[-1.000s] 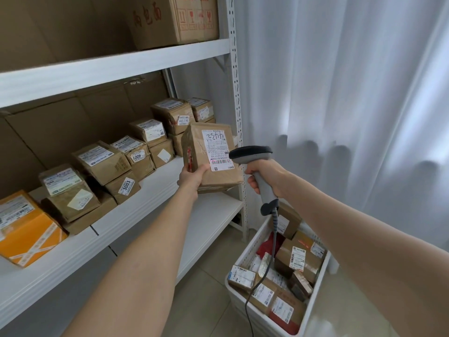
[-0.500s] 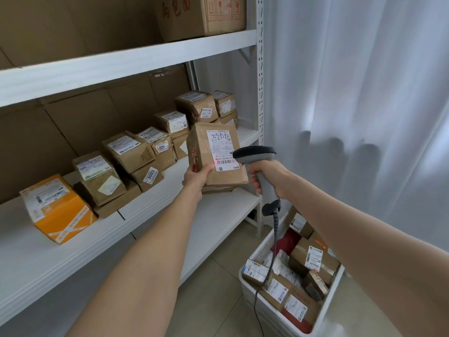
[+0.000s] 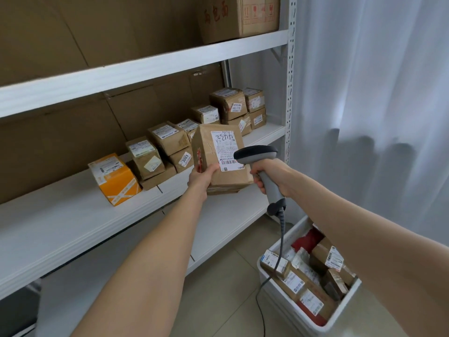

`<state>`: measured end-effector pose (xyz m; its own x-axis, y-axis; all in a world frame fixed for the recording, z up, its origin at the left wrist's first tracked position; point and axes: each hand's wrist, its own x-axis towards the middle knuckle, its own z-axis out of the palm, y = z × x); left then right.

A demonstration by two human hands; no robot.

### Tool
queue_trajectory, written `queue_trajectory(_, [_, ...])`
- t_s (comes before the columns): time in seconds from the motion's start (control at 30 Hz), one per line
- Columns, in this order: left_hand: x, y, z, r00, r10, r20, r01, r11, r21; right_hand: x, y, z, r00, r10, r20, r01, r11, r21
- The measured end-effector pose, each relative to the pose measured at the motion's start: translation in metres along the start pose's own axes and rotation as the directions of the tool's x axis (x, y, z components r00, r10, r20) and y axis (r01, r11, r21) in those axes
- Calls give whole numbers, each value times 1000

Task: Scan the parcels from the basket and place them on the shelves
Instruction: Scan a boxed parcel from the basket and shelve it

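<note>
My left hand (image 3: 202, 178) grips a brown paper parcel (image 3: 220, 159) by its lower left corner, holding it upright in front of the middle shelf (image 3: 73, 222). Its white label with a barcode faces me. My right hand (image 3: 272, 175) holds a grey barcode scanner (image 3: 261, 161) by the handle, its head right against the label's barcode. The scanner's cable hangs down toward a white basket (image 3: 286, 297) on the floor at the lower right, which holds several parcels.
A row of several brown parcels and an orange box (image 3: 114, 178) line the back of the middle shelf. A large carton (image 3: 239, 17) sits on the upper shelf. A lower shelf (image 3: 226, 222) lies beneath. White curtains (image 3: 376, 93) hang on the right, tiled floor below.
The view has swung right, so the shelf parcels and basket sit further right in frame. The parcel and scanner stay together, with the scanner head now closer over the barcode.
</note>
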<state>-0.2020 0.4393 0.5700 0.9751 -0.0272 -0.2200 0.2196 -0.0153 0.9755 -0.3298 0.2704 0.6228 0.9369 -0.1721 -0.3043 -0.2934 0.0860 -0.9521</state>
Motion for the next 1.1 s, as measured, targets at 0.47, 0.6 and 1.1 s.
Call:
queue_trajectory(0.47, [-58,65,-145,993,-90,-73,90,996,-11,16,-22,124,993,-62,-98,78,983,166])
queue_trajectory(0.6, [-57,79,-207,991,-84,-107,83,996,-15,35,-33,186,997,-69,-45,76,980,182])
queue_trajectory(1.1, [-3,65,-424,896,-317,-312,268,945,-188,97,-19,428,974,3,228,-20,997,73])
